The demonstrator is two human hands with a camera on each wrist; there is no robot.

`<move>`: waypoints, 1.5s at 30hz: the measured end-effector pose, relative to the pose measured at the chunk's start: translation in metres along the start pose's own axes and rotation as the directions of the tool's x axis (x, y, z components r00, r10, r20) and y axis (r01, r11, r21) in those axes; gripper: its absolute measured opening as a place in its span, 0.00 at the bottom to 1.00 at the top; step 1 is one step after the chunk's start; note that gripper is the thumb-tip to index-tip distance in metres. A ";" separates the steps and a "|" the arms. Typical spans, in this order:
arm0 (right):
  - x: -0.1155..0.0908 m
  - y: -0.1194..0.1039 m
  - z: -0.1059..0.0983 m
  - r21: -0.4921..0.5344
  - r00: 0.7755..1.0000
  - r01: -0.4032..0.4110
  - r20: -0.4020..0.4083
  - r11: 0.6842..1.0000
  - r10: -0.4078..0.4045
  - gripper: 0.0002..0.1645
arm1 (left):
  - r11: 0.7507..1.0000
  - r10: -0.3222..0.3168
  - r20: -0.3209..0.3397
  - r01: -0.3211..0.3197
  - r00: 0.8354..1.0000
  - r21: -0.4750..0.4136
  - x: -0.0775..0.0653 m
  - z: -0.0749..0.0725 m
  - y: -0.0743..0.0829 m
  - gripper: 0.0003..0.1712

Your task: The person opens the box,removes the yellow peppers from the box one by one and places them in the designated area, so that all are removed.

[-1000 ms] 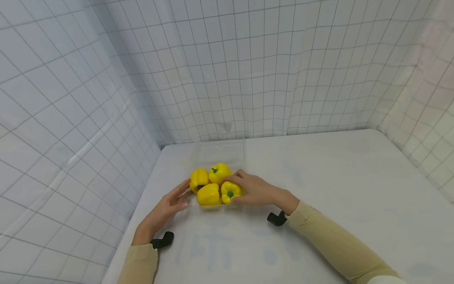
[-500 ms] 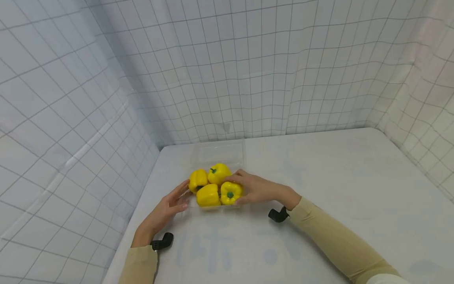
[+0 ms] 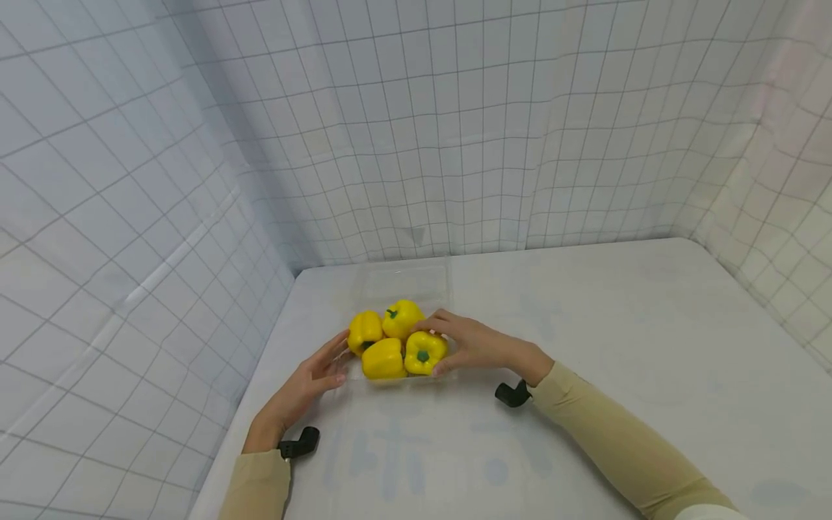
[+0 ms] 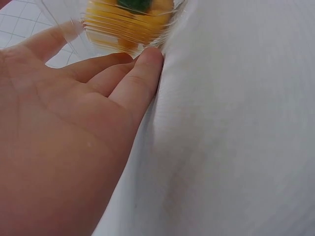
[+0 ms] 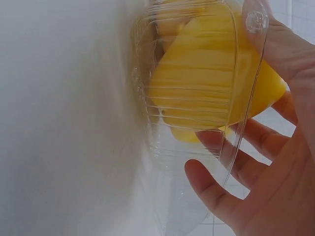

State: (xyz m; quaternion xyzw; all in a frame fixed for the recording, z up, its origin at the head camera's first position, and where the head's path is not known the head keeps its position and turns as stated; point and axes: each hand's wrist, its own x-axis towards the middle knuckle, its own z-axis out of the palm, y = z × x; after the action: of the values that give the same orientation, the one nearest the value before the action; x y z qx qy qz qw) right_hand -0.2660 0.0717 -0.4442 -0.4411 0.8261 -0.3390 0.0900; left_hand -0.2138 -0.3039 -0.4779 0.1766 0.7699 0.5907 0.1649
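Observation:
Several yellow bell peppers (image 3: 383, 359) sit together in a clear plastic clamshell box (image 3: 403, 380), whose lid (image 3: 406, 278) lies folded back behind them. My right hand (image 3: 477, 345) holds the front-right bell pepper (image 3: 425, 352), fingers over its top and thumb at its lower right. In the right wrist view, that pepper (image 5: 202, 73) shows through the ribbed wall, with the thumb by the rim. My left hand (image 3: 299, 386) rests with extended fingers against the box's left side. Its fingertips (image 4: 150, 56) are beside the wall at table level in the left wrist view.
The box stands on a white-covered table (image 3: 585, 325), toward its left back. Grid-patterned white curtains (image 3: 429, 144) rise behind and at both sides. A black wrist camera mount (image 3: 302, 442) is on the left wrist, another mount (image 3: 512, 394) on the right.
The right thumb has shifted slightly to the right, toward the pepper's edge, and its grasp looks looser. The left hand, the peppers and the box stay about where they were.

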 end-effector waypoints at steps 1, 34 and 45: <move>0.000 0.000 0.000 -0.002 1.000 0.003 -0.005 1.000 -0.003 0.49 | 1.000 -0.003 -0.002 0.003 1.000 0.003 0.000 0.000 0.001 0.42; -0.007 -0.007 -0.012 0.041 0.994 0.004 -0.114 0.999 0.000 0.50 | 1.000 -0.014 -0.012 0.015 1.000 0.023 -0.002 0.004 0.005 0.42; -0.009 -0.007 -0.016 0.034 0.989 0.005 -0.145 0.999 0.000 0.49 | 1.000 -0.001 -0.009 0.001 1.000 0.031 -0.005 0.003 0.005 0.42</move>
State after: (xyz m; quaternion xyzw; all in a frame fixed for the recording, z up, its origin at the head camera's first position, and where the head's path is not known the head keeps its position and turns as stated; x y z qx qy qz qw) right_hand -0.2628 0.0837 -0.4291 -0.4148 0.8241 -0.3840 0.0369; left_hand -0.2080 -0.3022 -0.4732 0.1760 0.7797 0.5795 0.1589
